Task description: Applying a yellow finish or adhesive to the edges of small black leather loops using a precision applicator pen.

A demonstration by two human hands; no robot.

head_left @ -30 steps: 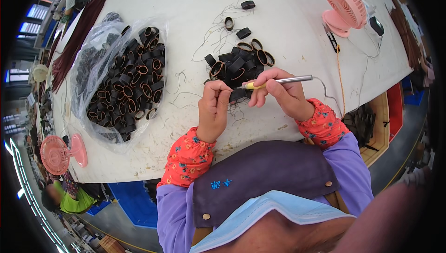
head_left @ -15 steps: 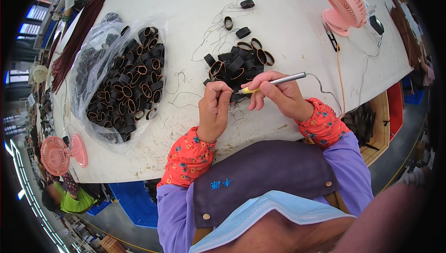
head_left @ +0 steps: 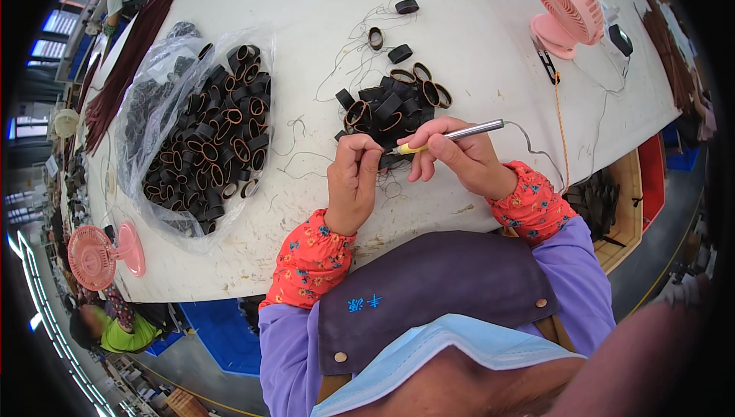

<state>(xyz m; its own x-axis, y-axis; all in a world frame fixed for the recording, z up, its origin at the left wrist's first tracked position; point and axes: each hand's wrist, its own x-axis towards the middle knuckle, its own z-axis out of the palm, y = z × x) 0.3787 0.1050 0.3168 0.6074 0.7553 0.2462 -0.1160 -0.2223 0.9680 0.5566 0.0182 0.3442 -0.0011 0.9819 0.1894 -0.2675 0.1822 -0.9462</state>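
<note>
My right hand [head_left: 468, 160] grips a silver pen-shaped tool [head_left: 476, 129] with a yellow front part and a cord at its back end. The tool's tip points left, at the fingertips of my left hand [head_left: 352, 183]. Those fingers are pinched on a small black loop [head_left: 390, 161], mostly hidden behind the fingers. Just beyond both hands lies a pile of black loops [head_left: 392, 103] with tan edges, with thin loose threads around it. Three more loops are farther up the table, among them one standing loop [head_left: 375, 39].
A clear plastic bag [head_left: 164, 210] full of black loops spreads at left. Pink fans stand at the far right [head_left: 566, 7] and near left [head_left: 92, 256]. Thread snips [head_left: 547, 63] on an orange cord lie at right. Dark red strips [head_left: 130, 72] line the left edge.
</note>
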